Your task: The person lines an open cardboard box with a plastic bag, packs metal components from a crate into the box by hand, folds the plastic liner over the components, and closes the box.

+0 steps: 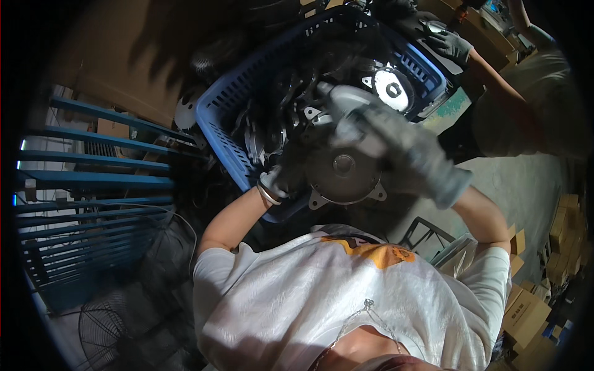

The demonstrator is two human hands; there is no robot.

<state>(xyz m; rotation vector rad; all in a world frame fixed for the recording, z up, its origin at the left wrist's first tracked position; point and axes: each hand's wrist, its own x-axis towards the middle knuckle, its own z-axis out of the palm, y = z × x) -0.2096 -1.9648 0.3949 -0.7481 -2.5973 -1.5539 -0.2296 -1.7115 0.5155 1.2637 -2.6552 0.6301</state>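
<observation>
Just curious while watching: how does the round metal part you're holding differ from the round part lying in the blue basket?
The held metal part is dark grey, gripped between both gloved hands; the basket part is bright white and lies loose. The held one looks larger, being nearer the camera. Both are round with a centre hub and mounting tabs.

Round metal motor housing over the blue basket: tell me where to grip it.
Grip the round metal motor housing by its rim between the mounting lugs, one hand from each side. The flat face with its centre hub faces up, offering little hold. The left hand and right hand flank it.
</observation>
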